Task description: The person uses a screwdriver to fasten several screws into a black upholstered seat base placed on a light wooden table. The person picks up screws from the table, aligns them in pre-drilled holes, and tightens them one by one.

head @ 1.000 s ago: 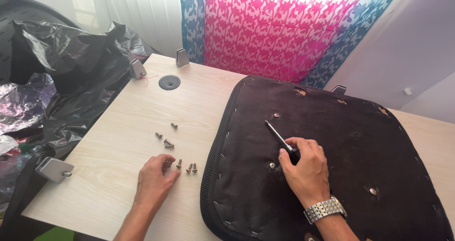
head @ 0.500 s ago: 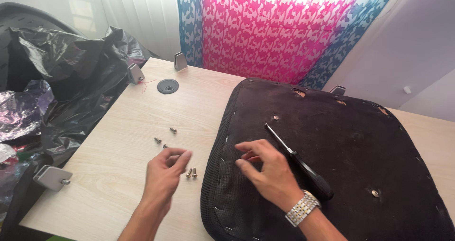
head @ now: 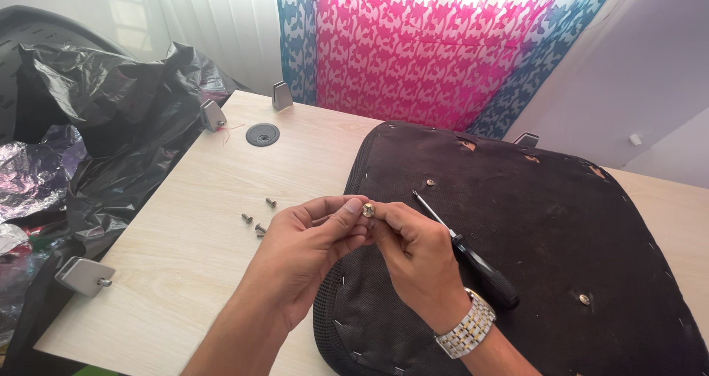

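Note:
My left hand (head: 309,254) and my right hand (head: 417,254) meet over the left edge of an upturned black seat cushion (head: 561,228). Together their fingertips pinch a small metal screw (head: 368,210), its head facing up. A screwdriver (head: 465,254) with a black handle lies loose on the cushion just right of my right hand. A metal watch (head: 465,332) sits on my right wrist. Three loose screws (head: 257,215) lie on the light wooden table (head: 185,243), left of my left hand.
Crumpled black plastic (head: 96,147) hangs off the table's left side. Grey metal brackets (head: 85,275) stand along the table edges. A round cable grommet (head: 262,134) sits at the back. Two screw heads (head: 583,299) show in the cushion. A pink and blue curtain (head: 443,43) hangs behind.
My right hand let go of the screwdriver, which now lies on the cushion. My left hand came off the table from the loose screws. Both hands met and now hold one screw.

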